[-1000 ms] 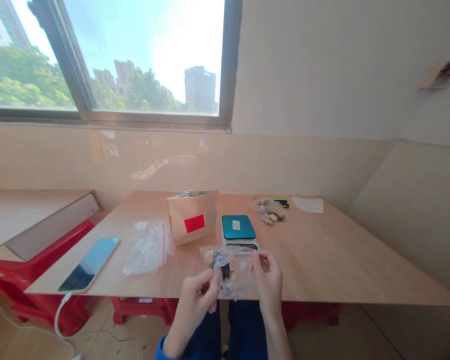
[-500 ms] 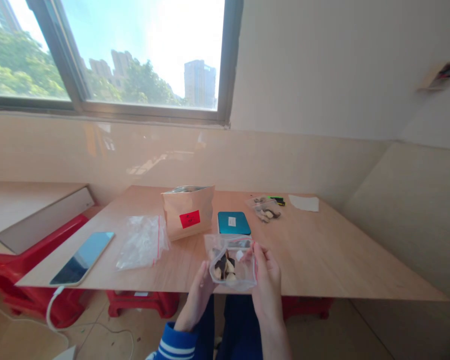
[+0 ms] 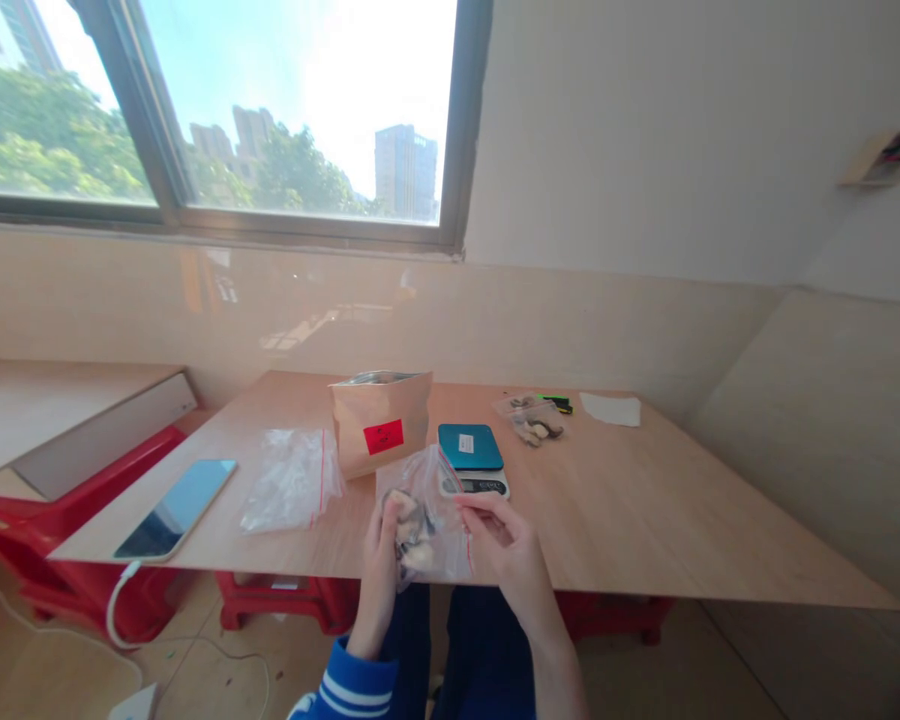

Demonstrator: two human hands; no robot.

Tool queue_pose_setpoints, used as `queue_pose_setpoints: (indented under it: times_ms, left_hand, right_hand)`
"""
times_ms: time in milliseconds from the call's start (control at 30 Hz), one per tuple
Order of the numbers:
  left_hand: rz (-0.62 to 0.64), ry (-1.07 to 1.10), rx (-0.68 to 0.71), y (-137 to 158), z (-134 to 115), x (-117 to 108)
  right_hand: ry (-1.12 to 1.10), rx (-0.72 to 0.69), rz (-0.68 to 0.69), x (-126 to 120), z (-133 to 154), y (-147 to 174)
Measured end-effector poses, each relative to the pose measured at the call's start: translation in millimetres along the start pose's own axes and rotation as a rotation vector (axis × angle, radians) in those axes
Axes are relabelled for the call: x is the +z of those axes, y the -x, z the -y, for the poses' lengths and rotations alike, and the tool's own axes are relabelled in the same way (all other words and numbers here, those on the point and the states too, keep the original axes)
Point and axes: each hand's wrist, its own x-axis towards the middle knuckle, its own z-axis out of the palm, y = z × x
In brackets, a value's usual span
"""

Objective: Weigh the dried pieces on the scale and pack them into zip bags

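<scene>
Above the table's front edge I hold a clear zip bag (image 3: 439, 545) with dark and pale dried slices, perhaps mushrooms, inside. My left hand (image 3: 377, 570) grips its filled end at the left. At the right, my right hand (image 3: 506, 545) pinches the edge with the red zip line. Just beyond the bag stands a small kitchen scale (image 3: 471, 447) with a teal top and white front; its display shows. Behind my left hand a brown paper pouch (image 3: 367, 410) with a red label stands upright, its top gaping.
Left of the pouch lies a stack of clear zip bags (image 3: 289, 480), then a phone (image 3: 176, 510) with a white cable. Farther right are another filled zip bag (image 3: 536, 425), a black and green tool (image 3: 559, 402) and white paper (image 3: 611, 408). Red stools (image 3: 289, 600) stand below.
The bag has turned and tilted left, its zip edge now facing right. My left hand has closed round the filled end, and my right fingers pinch the zip edge. The scale's display has come into view.
</scene>
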Motion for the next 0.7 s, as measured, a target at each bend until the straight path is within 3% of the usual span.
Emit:
queue_pose_setpoints:
  times_ms: [100, 233, 400, 467, 600, 700]
  left_hand:
    - [0.002, -0.064, 0.102, 6, -1, -1]
    - [-0.002, -0.112, 0.170, 9, 2, -4]
    - [-0.020, -0.368, 0.375, 13, -5, -11]
    - [-0.008, -0.450, 0.446, 15, -12, -14]
    - [0.011, -0.481, 0.404, 13, -21, -19]
    - [-0.061, -0.389, 0.312, 7, -18, -21]
  right_hand:
    - [0.023, -0.005, 0.094, 11, -5, 0]
    - [0.006, 0.076, 0.085, 28, -16, -1]
    - [-0.072, 0.160, 0.307, 44, -12, -3]
    - [-0.047, 0.180, 0.338, 46, -8, -5]
    - [0.058, 0.156, 0.375, 47, 0, -16]
    - [0.124, 0.101, 0.416, 51, 6, -27]
